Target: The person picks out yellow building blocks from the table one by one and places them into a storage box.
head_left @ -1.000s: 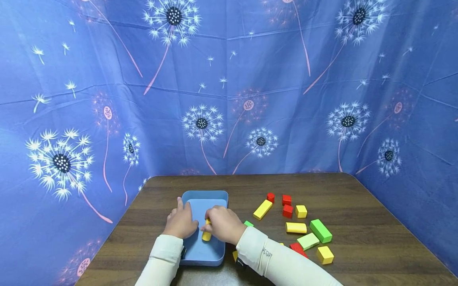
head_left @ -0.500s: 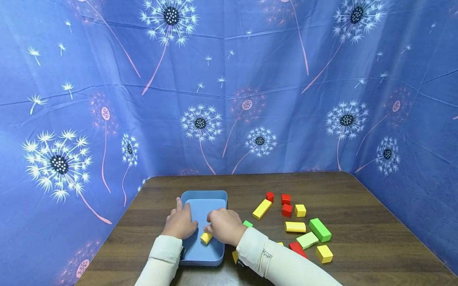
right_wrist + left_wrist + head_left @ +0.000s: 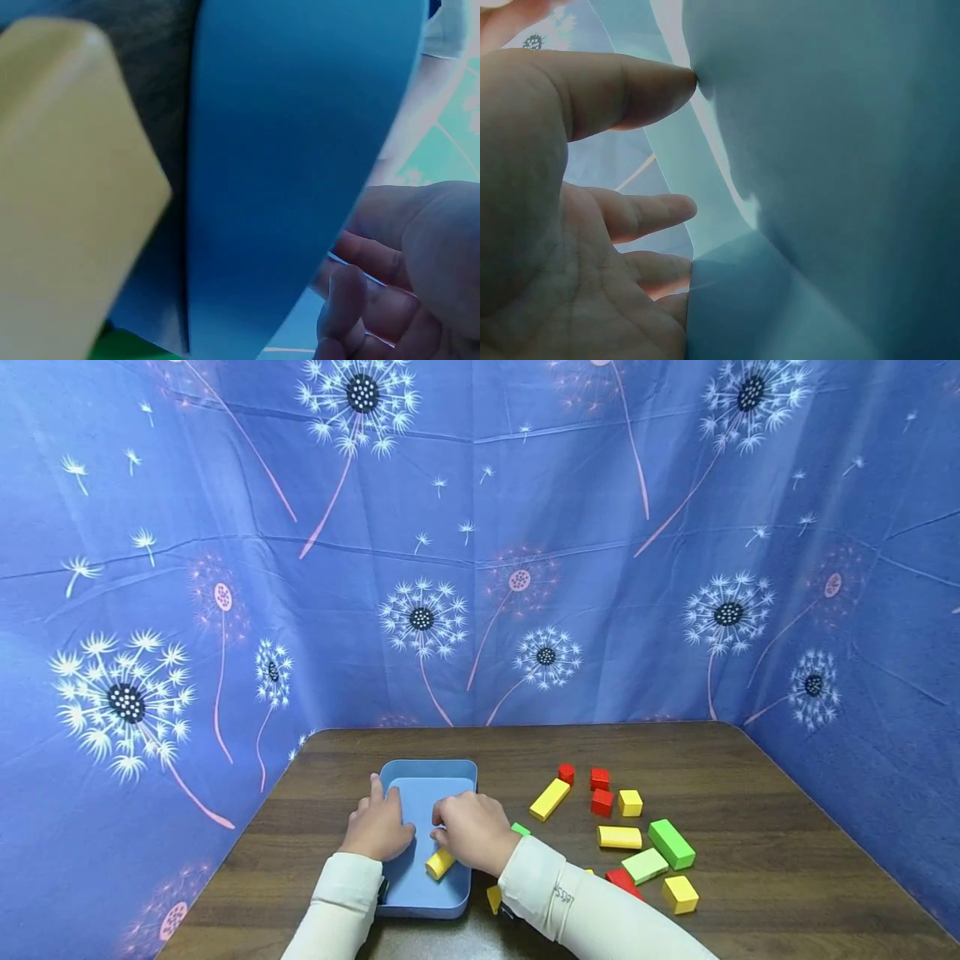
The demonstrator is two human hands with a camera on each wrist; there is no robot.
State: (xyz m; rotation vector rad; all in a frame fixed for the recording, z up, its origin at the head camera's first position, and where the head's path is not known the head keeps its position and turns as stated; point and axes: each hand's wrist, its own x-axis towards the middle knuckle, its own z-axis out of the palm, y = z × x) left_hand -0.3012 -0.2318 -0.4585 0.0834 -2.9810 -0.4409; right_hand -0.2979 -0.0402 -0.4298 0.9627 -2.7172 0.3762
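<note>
My left hand (image 3: 380, 828) lies over the left wall of a blue tray (image 3: 430, 767), fingers spread and mostly straight. In the left wrist view its thumb (image 3: 641, 86) touches the tray's inner surface (image 3: 817, 112). A yellow cylinder block (image 3: 440, 863) lies at a slant on the tray floor, its far end hidden beneath my right hand (image 3: 474, 832). That hand is over the tray's right side with loosely bent fingers. In the right wrist view, thumb and fingers (image 3: 375, 255) show no block between them; the tray wall (image 3: 285, 150) hides part of the fingers.
Right of the tray lie red cubes (image 3: 602, 802), a yellow bar (image 3: 550, 799), another yellow cylinder (image 3: 619, 837), green blocks (image 3: 672, 844) and yellow cubes (image 3: 680, 894). A yellow block (image 3: 493, 898) sits close to the tray's right wall, partly under my right wrist.
The yellow cylinder has gone from pointing lengthwise in my right hand's pinch to lying slanted on the tray floor, then shifted slightly right. My left hand has stayed put.
</note>
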